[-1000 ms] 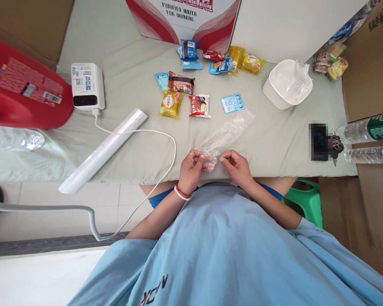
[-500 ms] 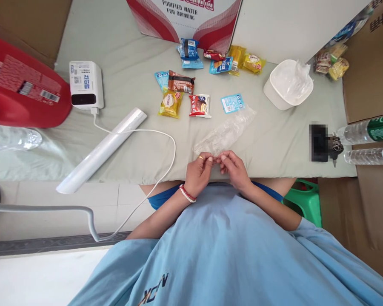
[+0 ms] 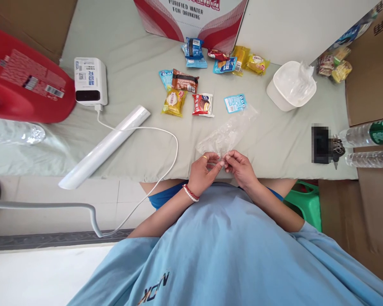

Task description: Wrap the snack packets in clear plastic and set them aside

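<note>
A clear plastic bag (image 3: 225, 131) lies stretched out on the cloth-covered table, its near end at my fingers. My left hand (image 3: 204, 172), with a ring and a bead bracelet, has thumb and fingers brought together at the bag's edge. Beside it, my right hand (image 3: 241, 170) pinches the same edge, fingertips touching or nearly touching the left thumb. Just past the bag's far end is a light-blue snack packet (image 3: 235, 103). Left of that lie a red-and-white wrapped cake (image 3: 203, 105) and a yellow packet (image 3: 174, 102).
More wrapped snacks (image 3: 225, 65) lie by the water carton (image 3: 191, 21). At right stand a white tub (image 3: 290, 89) with crumpled plastic, and bottles (image 3: 368, 160). A plastic roll (image 3: 105, 146), a white device (image 3: 90, 80) with its cable, and a red jug (image 3: 28, 80) occupy the left.
My fingers have shifted along the bag's near edge; the left index has lifted from the thumb a little. The whole view has moved slightly, while the snacks stay in place.
</note>
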A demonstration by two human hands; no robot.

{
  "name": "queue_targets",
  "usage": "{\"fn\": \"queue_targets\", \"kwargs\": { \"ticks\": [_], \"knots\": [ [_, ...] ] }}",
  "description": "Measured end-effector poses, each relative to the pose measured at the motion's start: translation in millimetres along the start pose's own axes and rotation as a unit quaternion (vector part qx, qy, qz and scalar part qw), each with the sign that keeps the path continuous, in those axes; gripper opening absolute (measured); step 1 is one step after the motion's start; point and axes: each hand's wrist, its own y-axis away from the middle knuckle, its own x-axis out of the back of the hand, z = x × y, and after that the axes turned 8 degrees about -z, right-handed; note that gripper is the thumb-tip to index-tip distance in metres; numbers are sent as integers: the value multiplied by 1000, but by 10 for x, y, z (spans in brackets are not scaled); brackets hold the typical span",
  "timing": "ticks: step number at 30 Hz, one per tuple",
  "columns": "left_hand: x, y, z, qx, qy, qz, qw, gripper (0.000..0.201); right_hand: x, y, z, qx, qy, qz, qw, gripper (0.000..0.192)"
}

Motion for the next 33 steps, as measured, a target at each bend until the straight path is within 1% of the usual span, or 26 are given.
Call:
{"fn": "queue_targets", "kwargs": {
  "ticks": [3,6,9,12,15,18,21,23,24,25,27,29,30,31,32,33],
  "knots": [
    [-3,-51,-13,10,14,7,1000,21,-3,13,-1,27,52,-19,998,35],
    [12,-82,-29,40,54,8,998,21,5,19,-25,43,85,-24,995,34],
    [41,-97,-16,59,103,-9,993,22,47,25,-50,32,94,-20,995,34],
    [77,-111,20,60,154,-14,986,22,125,48,-71,18,93,-4,995,34],
    [148,-122,33,63,199,9,978,23,254,110,-108,12,84,8,996,32],
    [284,-107,6,71,207,50,974,25,433,221,-159,-10,87,17,996,32],
    [437,-58,-5,71,143,87,983,24,610,338,-192,-32,103,31,994,35],
    [482,-21,44,48,59,92,993,22,683,388,-195,-36,117,37,992,36],
    [472,-9,90,25,12,86,996,22,699,402,-193,-35,123,38,991,36],
    [437,-5,150,-2,-33,75,997,23,699,407,-191,-32,129,36,991,36],
    [298,-25,293,-62,-118,45,990,30,663,399,-194,-24,143,26,989,35],
    [100,-82,434,-112,-199,8,974,51,602,378,-212,-15,160,13,987,33],
    [-2,-120,489,-126,-239,-16,963,61,574,369,-225,-11,167,6,986,33],
    [-96,-162,531,-134,-276,-44,951,66,554,361,-239,-7,173,1,985,33],
    [-174,-205,556,-132,-307,-73,940,63,545,357,-252,-3,178,-3,984,33],
    [-231,-247,564,-122,-329,-102,931,53,548,358,-263,1,183,-4,983,33]
  ]
}}
